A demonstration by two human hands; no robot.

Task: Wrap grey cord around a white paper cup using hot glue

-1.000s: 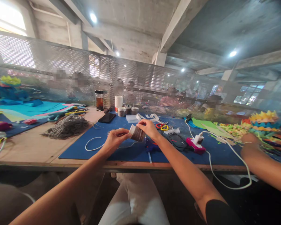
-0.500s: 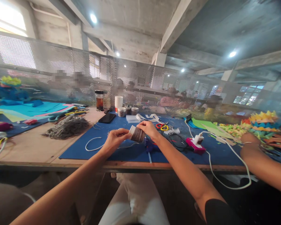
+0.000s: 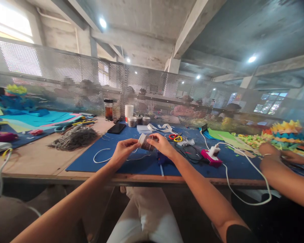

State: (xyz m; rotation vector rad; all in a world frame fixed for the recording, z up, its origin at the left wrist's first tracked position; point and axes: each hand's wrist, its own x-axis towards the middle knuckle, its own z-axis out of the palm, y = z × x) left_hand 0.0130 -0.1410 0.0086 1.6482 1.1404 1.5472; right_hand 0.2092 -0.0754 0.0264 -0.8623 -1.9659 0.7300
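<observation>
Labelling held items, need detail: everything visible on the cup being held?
The cup looks like white paper, its side wrapped in brownish-grey cord, with a bare white band at the end towards the left. It is tipped over sideways and held over the blue mat. The left grip pinches the white end; the right grip has its fingers at the wrapped side, partly hiding it. The inside can't be seen.

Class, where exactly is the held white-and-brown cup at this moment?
In the head view, the cup is just below centre, tilted between the left hand and right hand, over the blue mat.
</observation>
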